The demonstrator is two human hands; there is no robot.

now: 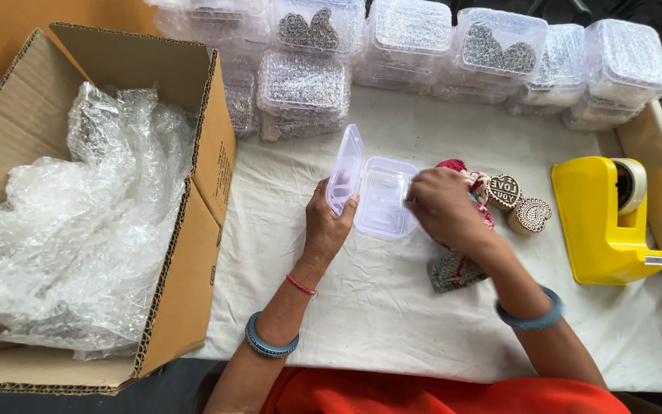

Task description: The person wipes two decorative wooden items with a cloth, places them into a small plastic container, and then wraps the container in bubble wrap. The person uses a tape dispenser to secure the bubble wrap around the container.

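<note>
My left hand holds the raised lid of a small clear plastic box, thumb and fingers pinched narrow on its edge. My right hand rests at the box's right rim, fingers curled; how wide they are I cannot tell. The box stands on white cloth. Just right lie two carved wooden stamps and a yellow tape dispenser. A cardboard carton with bubble wrap stands left.
</note>
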